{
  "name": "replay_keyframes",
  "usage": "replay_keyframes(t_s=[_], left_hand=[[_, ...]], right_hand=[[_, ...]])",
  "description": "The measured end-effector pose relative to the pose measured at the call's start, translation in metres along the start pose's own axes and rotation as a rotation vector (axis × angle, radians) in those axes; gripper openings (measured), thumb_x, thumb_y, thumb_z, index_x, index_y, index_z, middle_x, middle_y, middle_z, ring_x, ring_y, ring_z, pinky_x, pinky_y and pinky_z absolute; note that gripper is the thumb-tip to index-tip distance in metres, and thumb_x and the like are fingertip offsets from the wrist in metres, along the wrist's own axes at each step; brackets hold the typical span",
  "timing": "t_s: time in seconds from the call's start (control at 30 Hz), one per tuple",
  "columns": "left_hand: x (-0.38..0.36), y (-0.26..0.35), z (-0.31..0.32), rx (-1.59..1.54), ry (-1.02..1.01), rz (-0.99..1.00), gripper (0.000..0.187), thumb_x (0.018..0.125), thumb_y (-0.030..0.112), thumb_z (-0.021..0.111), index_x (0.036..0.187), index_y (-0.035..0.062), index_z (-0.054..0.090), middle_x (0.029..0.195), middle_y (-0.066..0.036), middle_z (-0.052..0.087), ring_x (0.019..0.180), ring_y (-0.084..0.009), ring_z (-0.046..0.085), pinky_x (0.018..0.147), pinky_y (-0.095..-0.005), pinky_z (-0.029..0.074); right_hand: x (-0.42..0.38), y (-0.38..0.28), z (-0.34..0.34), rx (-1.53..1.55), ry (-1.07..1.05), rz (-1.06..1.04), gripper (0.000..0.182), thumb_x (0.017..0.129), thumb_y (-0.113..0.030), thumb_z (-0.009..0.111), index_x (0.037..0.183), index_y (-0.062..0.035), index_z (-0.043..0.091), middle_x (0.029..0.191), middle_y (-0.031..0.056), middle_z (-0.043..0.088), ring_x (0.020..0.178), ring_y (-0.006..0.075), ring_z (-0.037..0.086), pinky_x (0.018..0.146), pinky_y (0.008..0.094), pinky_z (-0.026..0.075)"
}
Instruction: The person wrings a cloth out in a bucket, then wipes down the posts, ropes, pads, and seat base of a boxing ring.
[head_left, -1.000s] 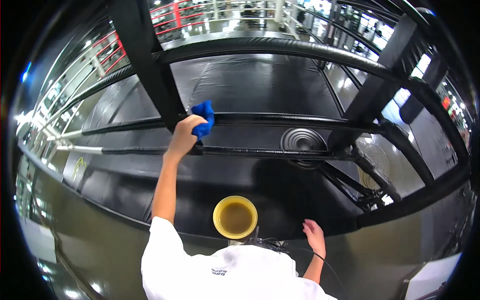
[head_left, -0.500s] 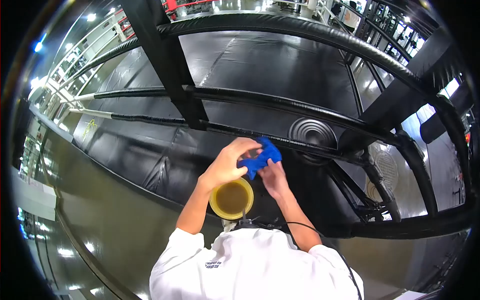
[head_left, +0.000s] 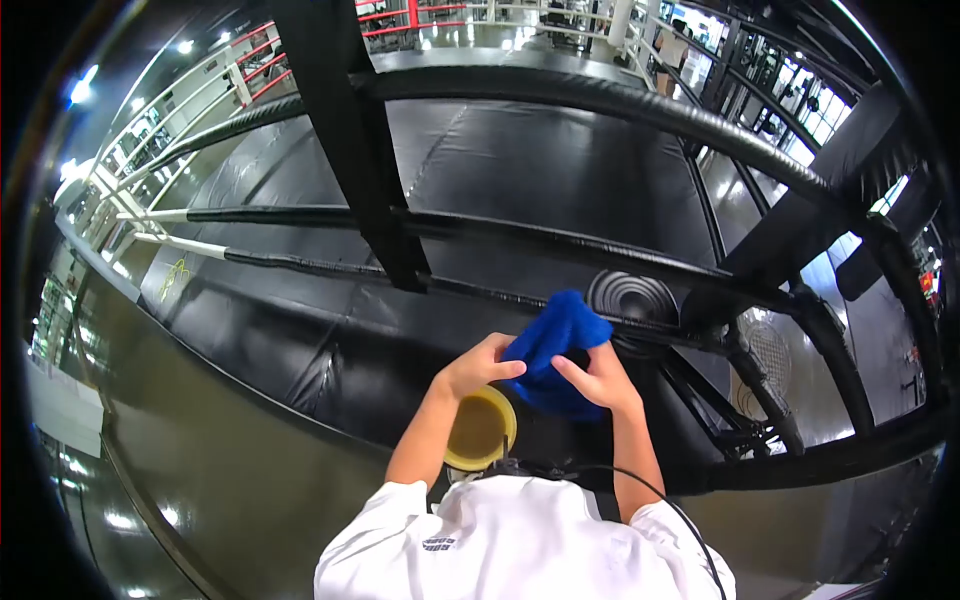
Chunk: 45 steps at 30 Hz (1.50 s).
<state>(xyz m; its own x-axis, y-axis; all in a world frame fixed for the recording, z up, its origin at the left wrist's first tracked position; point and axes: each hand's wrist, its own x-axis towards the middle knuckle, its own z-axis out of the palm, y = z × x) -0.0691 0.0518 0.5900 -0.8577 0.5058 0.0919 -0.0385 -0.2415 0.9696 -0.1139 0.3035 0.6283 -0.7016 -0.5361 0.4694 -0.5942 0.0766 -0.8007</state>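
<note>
A blue cloth (head_left: 556,345) hangs spread between my two hands, above the black ring mat. My left hand (head_left: 484,367) pinches its left edge between thumb and fingers. On the other side, my right hand (head_left: 602,380) grips the right edge, thumb on top and the fingers partly hidden behind the fabric. Below my left hand stands a yellow bucket (head_left: 511,428) with murky brownish liquid in it. My left wrist covers part of the bucket's rim.
Padded black ropes (head_left: 570,243) cross in front of me, joined by a black vertical strap (head_left: 355,150). Dark round ridged plates (head_left: 633,300) lie on the mat beyond the lowest rope. A padded corner post (head_left: 800,220) rises at right. A person (head_left: 672,50) stands far back.
The blue cloth has gone from bunched up to opened out between my hands. Both hands have moved slightly right and down, and the view has tilted up a little.
</note>
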Motion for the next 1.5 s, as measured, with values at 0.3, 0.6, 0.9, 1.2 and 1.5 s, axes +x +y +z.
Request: replay_keyframes(t_s=[0.3,0.6,0.9,1.2,1.5], left_hand=[[0.003,0.073,-0.014,0.275,0.049,0.354,0.036,0.098,0.028,0.068,0.124,0.0028,0.070,0.108,-0.008,0.074,0.099,-0.0130,0.068,0.092,-0.0285,0.052],[-0.006,0.101,0.003,-0.057,0.077,0.197,0.050,0.098,0.040,0.071,0.128,0.0004,0.063,0.108,-0.004,0.068,0.105,-0.0131,0.063,0.101,-0.0315,0.047],[-0.011,0.102,-0.033,-0.251,0.230,0.641,0.020,0.089,0.010,0.075,0.108,0.0044,0.074,0.103,-0.002,0.073,0.095,-0.0128,0.068,0.089,-0.0301,0.053],[0.056,0.322,-0.103,0.729,0.700,0.988,0.039,0.094,0.027,0.076,0.121,-0.0015,0.072,0.101,-0.001,0.074,0.089,-0.0077,0.063,0.080,-0.0268,0.051],[0.059,0.362,-0.148,1.611,1.068,0.726,0.027,0.090,0.008,0.070,0.115,0.0011,0.075,0.093,-0.022,0.073,0.089,-0.0388,0.073,0.080,-0.0428,0.058]], right_hand=[[0.018,-0.012,-0.004,0.243,-0.071,-0.075,0.050,0.085,0.009,0.063,0.134,-0.0006,0.055,0.132,0.0137,0.058,0.128,0.0239,0.057,0.108,0.0400,0.046],[0.056,-0.043,0.012,0.040,-0.117,-0.032,0.045,0.088,0.003,0.069,0.131,0.0001,0.057,0.126,0.0141,0.059,0.117,0.0254,0.059,0.103,0.0378,0.046],[0.087,-0.080,0.028,0.171,0.023,-0.200,0.080,0.085,0.001,0.077,0.154,0.0005,0.037,0.143,0.0140,0.050,0.130,0.0243,0.051,0.112,0.0374,0.038],[0.287,-0.183,-0.013,0.318,0.287,-0.146,0.074,0.087,0.007,0.048,0.156,-0.0199,0.045,0.099,0.0036,0.060,0.064,0.0111,0.049,0.053,0.0280,0.044],[0.391,-0.142,-0.011,-0.555,0.426,-0.524,0.065,0.077,-0.015,0.081,0.138,-0.0089,0.059,0.125,0.0153,0.068,0.124,0.0347,0.061,0.108,0.0431,0.048]])
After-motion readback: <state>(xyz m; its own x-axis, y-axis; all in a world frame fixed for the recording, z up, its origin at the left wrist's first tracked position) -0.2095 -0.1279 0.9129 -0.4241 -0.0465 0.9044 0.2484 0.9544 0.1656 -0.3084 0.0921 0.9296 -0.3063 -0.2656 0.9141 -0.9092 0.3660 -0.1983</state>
